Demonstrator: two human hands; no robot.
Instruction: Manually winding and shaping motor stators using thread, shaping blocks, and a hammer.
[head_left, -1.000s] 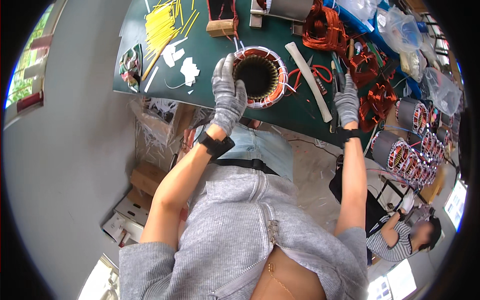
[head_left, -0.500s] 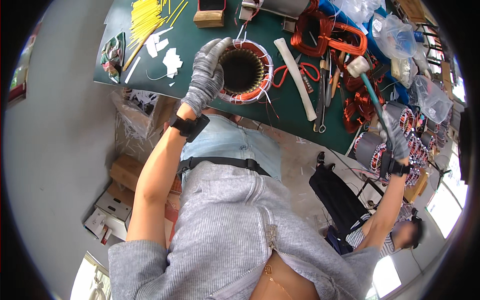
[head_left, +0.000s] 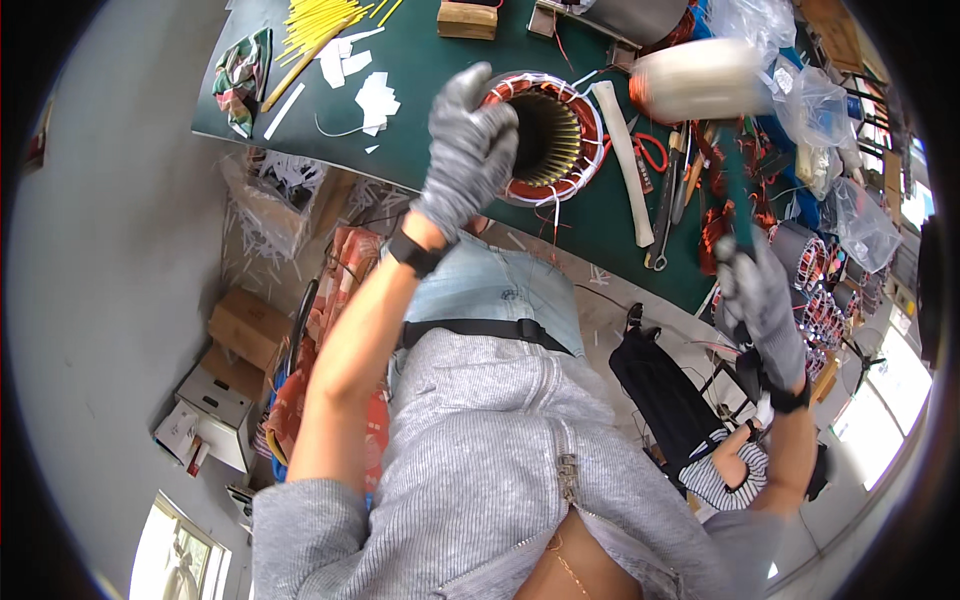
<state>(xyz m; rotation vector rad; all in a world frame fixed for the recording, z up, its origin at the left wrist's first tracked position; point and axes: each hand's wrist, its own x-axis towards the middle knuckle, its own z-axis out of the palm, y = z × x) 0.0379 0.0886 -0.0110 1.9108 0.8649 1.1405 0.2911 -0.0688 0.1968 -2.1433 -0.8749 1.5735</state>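
Note:
A motor stator (head_left: pixel 592 150), a ring with copper windings laced in white cord and yellow slot liners round its dark bore, rests near the table's front edge. At its left rim is my left hand (head_left: pixel 465 160) in a grey knit glove, fingers bent and thumb over the winding; the far side of the grip is hidden. My right hand (head_left: pixel 762 295), gloved alike, is closed round the green handle of a mallet. The white mallet head (head_left: pixel 700 82), smeared by motion, hangs to the right of the stator, apart from it.
On the green table (head_left: pixel 420 95) lie yellow strips (head_left: pixel 318 28), white paper pieces (head_left: pixel 376 103), a patterned cloth (head_left: pixel 243 80), a pale rod (head_left: pixel 622 165) and red-handled scissors (head_left: pixel 655 152). More wound stators (head_left: pixel 800 255) stand at right. Another person (head_left: pixel 725 470) is at the lower right.
The mallet has swung left and closer to the stator with my right hand. The view has shifted, and the stator now appears further right and more tilted. My left hand stays at its left rim.

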